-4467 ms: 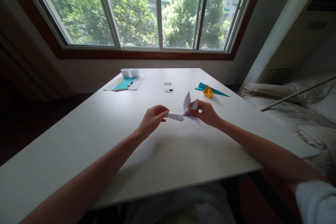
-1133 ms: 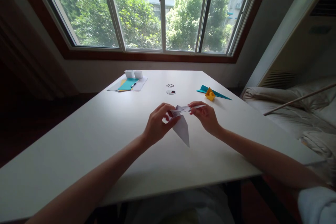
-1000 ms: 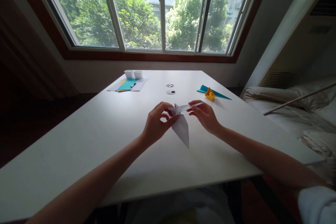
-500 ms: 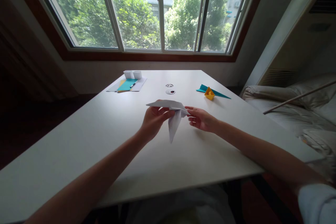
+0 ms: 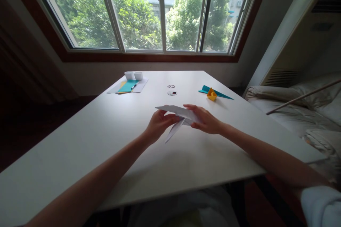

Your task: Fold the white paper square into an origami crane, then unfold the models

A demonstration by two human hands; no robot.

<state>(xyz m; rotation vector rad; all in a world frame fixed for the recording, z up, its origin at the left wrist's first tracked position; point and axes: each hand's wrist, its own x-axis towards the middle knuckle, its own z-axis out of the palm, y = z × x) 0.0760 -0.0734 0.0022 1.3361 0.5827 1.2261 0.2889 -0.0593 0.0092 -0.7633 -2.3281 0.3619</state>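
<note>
A folded sheet of white paper is held above the table between my two hands. My left hand pinches its left part, thumb on the near side and fingers behind. My right hand grips the right end, fingers over the top edge and thumb underneath. One narrow pointed flap hangs down to the lower left from the paper's middle. The folds behind my fingers are hidden.
On the white table, a yellow paper boat stands by a teal paper plane. Two round stickers lie mid-table. Teal paper, a pen and white boxes are at the back left.
My right hand has closed farther over the paper's right end. The paper has shifted right and slightly down, and its hanging flap has swung to the left.
</note>
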